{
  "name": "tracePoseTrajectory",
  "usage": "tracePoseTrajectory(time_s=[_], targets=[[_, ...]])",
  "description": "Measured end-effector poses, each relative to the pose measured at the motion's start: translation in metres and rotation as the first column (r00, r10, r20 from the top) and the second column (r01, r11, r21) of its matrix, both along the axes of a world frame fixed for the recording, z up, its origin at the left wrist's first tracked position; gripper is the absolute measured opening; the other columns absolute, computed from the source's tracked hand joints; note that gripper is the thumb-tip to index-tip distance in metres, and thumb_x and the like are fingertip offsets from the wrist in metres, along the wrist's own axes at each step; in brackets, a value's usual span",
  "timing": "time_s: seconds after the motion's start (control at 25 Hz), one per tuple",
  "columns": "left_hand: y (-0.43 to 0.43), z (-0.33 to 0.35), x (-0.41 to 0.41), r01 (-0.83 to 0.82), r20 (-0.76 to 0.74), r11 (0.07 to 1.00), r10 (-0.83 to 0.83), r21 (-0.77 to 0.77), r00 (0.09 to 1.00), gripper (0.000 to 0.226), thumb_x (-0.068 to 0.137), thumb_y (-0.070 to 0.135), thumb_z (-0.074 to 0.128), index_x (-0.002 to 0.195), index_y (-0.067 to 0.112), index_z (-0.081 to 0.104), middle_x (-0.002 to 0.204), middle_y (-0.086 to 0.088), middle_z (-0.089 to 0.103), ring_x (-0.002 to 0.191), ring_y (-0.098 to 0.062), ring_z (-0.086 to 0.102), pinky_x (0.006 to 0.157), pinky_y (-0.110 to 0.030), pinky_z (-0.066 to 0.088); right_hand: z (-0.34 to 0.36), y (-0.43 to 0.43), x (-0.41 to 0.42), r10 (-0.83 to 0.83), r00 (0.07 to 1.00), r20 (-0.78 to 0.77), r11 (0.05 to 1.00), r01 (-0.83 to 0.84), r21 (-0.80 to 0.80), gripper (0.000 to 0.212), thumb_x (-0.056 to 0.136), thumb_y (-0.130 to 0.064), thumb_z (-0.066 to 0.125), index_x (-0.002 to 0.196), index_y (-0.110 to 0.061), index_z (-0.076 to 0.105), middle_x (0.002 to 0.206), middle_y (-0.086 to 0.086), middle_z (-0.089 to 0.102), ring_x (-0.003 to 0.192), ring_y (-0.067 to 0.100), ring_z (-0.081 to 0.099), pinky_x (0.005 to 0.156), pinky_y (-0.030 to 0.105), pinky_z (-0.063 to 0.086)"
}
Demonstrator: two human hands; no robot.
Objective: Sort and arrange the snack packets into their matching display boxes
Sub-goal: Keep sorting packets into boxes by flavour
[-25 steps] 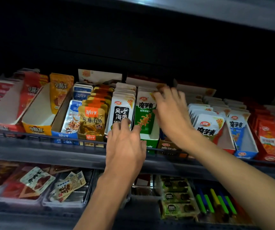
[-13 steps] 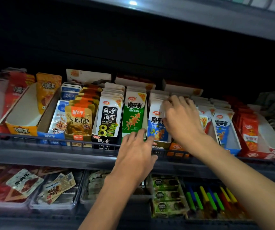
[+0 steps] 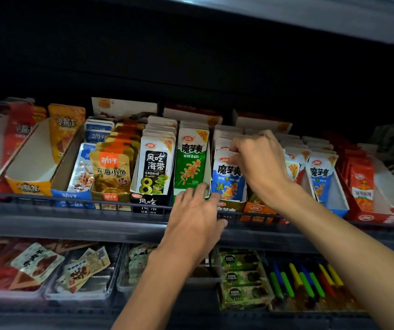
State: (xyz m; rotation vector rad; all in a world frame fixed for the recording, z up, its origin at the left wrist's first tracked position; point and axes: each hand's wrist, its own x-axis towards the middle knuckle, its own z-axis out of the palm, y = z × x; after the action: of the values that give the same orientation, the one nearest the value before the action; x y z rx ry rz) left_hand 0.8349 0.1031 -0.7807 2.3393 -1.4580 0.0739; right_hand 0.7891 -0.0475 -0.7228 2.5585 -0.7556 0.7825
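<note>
At the front edge of the upper shelf [image 3: 48, 225], mid-row: seating the blue packet [image 3: 227, 179] in its display box [image 3: 229, 207].
Right hand [image 3: 260, 163] pinching the packet's top edge, narrow grip; left hand [image 3: 196, 217] flat, fingers straight, holding nothing, touching the base of the green packet [image 3: 190, 163] just beside. Best to brace there with the left, tip the blue packet upright, press it back flush against its stack, label facing out.

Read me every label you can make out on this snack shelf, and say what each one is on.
"魔芋爽": green packet, blue packet
"风吃海带", "8": black-and-white packet
"劲仔", "海小鱼": brown packet
Small print and lower-shelf labels: too blurred.
</note>
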Motion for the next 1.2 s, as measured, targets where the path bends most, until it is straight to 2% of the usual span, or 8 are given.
tracePoseTrajectory(time_s=[0.2, 0.32, 0.48, 0.64, 0.76, 0.88, 1.0, 1.2], targets=[[0.0, -0.001, 0.001, -0.003, -0.009, 1.0, 0.003, -0.003, 1.0, 0.061, 0.094, 0.046, 0.049, 0.147, 0.027, 0.028, 0.157, -0.002, 0.018, 0.142, -0.022, 0.018, 0.116, -0.035, 0.009, 0.001, -0.004, -0.004, -0.029, 0.999, -0.029, 0.997, 0.027, -0.071, 0.022, 0.077, -0.008, 0.077, 0.096, -0.018, 0.075, 0.082, 0.01, 0.075, 0.1, 0.032, 0.063, 0.09, 0.036, 0.045], [0.001, 0.002, -0.001, -0.01, -0.036, 1.0, 0.009, -0.023, 0.999, 0.06, 0.094, 0.045, 0.05, 0.147, 0.027, 0.028, 0.156, -0.002, 0.02, 0.142, -0.021, 0.019, 0.116, -0.035, 0.011, 0.003, 0.0, -0.013, 0.108, 0.986, 0.127, 0.994, -0.107, -0.01, 0.02, 0.083, -0.006, 0.072, 0.101, -0.015, 0.075, 0.087, 0.01, 0.075, 0.096, 0.035, 0.065, 0.083, 0.041, 0.052], [0.0, 0.009, -0.004, -0.189, -0.38, 0.921, 0.049, -0.341, 0.924, 0.073, 0.086, 0.044, 0.064, 0.143, 0.025, 0.021, 0.142, 0.0, 0.043, 0.132, -0.018, 0.038, 0.11, -0.038, 0.033, 0.025, 0.009, -0.026, 0.321, 0.877, 0.358, 0.935, -0.355, 0.031, 0.02, 0.097, -0.014, 0.052, 0.104, -0.009, 0.07, 0.099, 0.006, 0.071, 0.094, 0.023, 0.065, 0.082, 0.044, 0.052], [0.004, 0.019, -0.003, -0.161, -0.45, 0.799, -0.149, -0.579, 0.881, 0.055, 0.085, 0.038, 0.068, 0.132, 0.024, 0.043, 0.122, 0.01, 0.061, 0.114, -0.003, 0.053, 0.096, -0.025, 0.045, 0.041, 0.038, -0.059, 0.41, 0.744, 0.527, 0.87, -0.493, 0.018, 0.016, 0.097, -0.012, 0.057, 0.105, -0.007, 0.07, 0.094, -0.003, 0.068, 0.089, 0.006, 0.062, 0.079, 0.019, 0.048], [0.01, 0.026, -0.01, 0.003, -0.61, 0.779, -0.494, -0.627, 0.62, 0.007, 0.082, 0.016, 0.072, 0.085, 0.012, 0.067, 0.081, 0.002, 0.073, 0.073, -0.004, 0.065, 0.066, -0.019, 0.053, 0.033, 0.051, -0.079, 0.227, 0.628, 0.744, 0.787, -0.569, 0.24, 0.012, 0.092, -0.015, 0.065, 0.104, -0.014, 0.069, 0.089, -0.015, 0.067, 0.081, 0.0, 0.065, 0.072, 0.019, 0.05], [0.015, 0.032, -0.022, 0.136, -0.716, 0.794, -0.596, -0.592, 0.363, 0.011, 0.075, 0.014, 0.068, 0.071, 0.01, 0.059, 0.07, -0.002, 0.069, 0.06, -0.005, 0.061, 0.053, -0.015, 0.048, 0.019, 0.05, -0.09, -0.095, 0.463, 0.881, 0.507, -0.739, 0.443, 0.014, 0.09, -0.011, 0.067, 0.104, -0.013, 0.066, 0.077, -0.003, 0.069, 0.066, 0.006, 0.063, 0.06, 0.025, 0.05], [0.014, 0.03, -0.025, 0.166, -0.716, 0.781, -0.62, -0.602, 0.32, 0.021, 0.079, 0.017, 0.076, 0.069, 0.01, 0.058, 0.069, -0.009, 0.068, 0.058, -0.009, 0.06, 0.049, -0.015, 0.045, 0.013, 0.047, -0.096, -0.226, 0.462, 0.858, 0.323, -0.795, 0.514, 0.008, 0.09, -0.011, 0.066, 0.098, -0.014, 0.067, 0.077, 0.006, 0.07, 0.068, 0.016, 0.064, 0.061, 0.032, 0.051], [0.006, 0.022, -0.028, 0.194, -0.712, 0.771, -0.635, -0.607, 0.298, 0.015, 0.07, 0.028, 0.075, 0.069, 0.017, 0.064, 0.075, -0.015, 0.068, 0.067, -0.021, 0.057, 0.056, -0.025, 0.048, 0.013, 0.045, -0.108, -0.286, 0.478, 0.83, 0.243, -0.802, 0.546, 0.005, 0.092, -0.013, 0.064, 0.091, -0.012, 0.069, 0.077, 0.006, 0.071, 0.067, 0.016, 0.064, 0.056, 0.025, 0.05]])
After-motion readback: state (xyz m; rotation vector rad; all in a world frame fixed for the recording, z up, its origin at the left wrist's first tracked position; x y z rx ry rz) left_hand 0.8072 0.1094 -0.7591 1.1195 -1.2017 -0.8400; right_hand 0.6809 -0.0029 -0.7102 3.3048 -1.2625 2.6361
